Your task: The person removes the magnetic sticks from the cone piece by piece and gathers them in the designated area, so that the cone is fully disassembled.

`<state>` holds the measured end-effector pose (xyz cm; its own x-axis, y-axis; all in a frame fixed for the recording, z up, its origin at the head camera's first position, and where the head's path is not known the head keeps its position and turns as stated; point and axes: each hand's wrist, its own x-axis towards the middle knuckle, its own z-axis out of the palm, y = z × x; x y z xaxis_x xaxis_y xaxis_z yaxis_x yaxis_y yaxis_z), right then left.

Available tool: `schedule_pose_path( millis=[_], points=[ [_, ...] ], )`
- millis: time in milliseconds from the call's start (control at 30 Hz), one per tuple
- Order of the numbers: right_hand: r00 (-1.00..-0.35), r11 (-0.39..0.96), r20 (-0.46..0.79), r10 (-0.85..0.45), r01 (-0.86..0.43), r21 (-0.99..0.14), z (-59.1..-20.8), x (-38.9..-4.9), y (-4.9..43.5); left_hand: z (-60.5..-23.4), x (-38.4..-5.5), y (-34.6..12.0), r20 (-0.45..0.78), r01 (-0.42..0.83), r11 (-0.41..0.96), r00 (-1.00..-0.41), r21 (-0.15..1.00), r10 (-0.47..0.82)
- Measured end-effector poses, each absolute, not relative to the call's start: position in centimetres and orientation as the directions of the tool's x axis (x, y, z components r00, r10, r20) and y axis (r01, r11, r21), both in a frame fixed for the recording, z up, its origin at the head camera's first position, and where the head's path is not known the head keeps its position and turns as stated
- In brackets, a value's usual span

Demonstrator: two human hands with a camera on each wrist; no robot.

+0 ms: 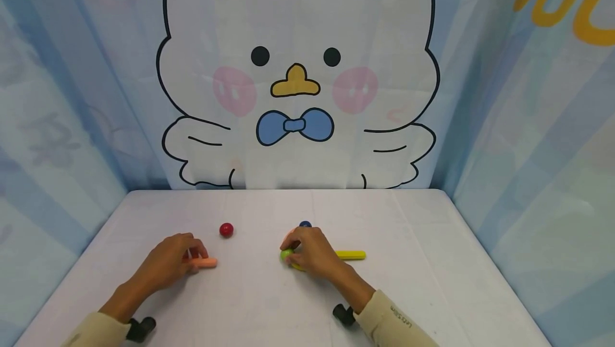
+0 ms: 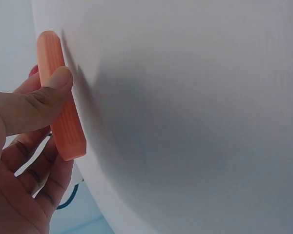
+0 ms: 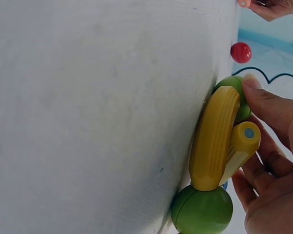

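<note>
My left hand [image 1: 165, 261] pinches an orange ridged stick [image 2: 71, 126] between thumb and fingers, low over the white tabletop at the left. My right hand [image 1: 313, 253] holds a green ball [image 1: 286, 254] by its thumb and fingertips. In the right wrist view, a curved yellow stick [image 3: 212, 141] runs from that ball to a second green ball [image 3: 202, 209]. Beside it, another yellow stick [image 3: 241, 146] shows a grey-blue disc on its end. Past the right hand in the head view lies a yellow-green stick [image 1: 352, 255], partly covered by that hand.
A red ball [image 1: 226, 230] sits on the white table [image 1: 259, 304] between the hands, farther back. Just behind the right hand a blue ball [image 1: 305, 224] shows, partly hidden. Printed cloth curtains [image 1: 528, 176] enclose the table's back and sides.
</note>
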<state>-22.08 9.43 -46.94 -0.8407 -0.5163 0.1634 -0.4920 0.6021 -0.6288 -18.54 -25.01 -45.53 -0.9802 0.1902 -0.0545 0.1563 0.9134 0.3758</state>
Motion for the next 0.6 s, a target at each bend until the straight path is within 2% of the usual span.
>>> schedule_pose_path(
  millis=[600],
  points=[
    [-0.838, 0.611, 0.178, -0.516, -0.505, -0.61, -46.97, -21.94, 9.3, -46.25, -18.45, -26.04, -0.034, 0.172, 0.901, -0.979, 0.397, 0.202]
  ],
)
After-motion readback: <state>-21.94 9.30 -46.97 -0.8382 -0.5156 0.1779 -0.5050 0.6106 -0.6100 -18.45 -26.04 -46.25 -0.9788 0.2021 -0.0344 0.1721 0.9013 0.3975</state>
